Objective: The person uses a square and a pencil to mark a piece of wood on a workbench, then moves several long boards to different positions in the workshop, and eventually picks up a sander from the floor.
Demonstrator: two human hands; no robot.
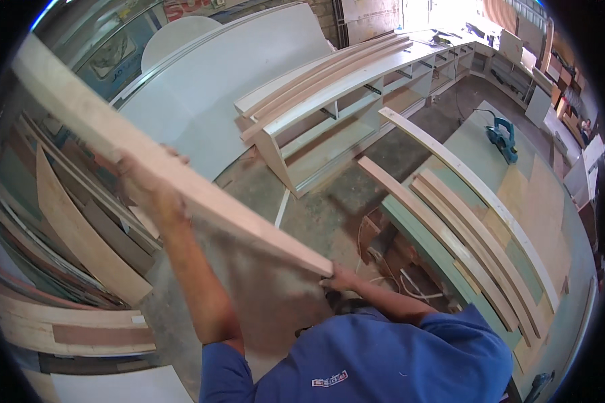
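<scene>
The long beam (212, 200) I hold is pale bare wood, its faces planed smooth and matt. My blue shirt (396, 356) is soft, dull cloth. On my right, the curved strips (465, 250) are raw, unvarnished wood, and the power planer (502, 139) looks cased in hard blue plastic. The large white panel (205, 111) ahead of me has a smooth face with a faint sheen. Beneath me, the floor (265, 319) looks like worn, stained concrete, mostly matt.
</scene>
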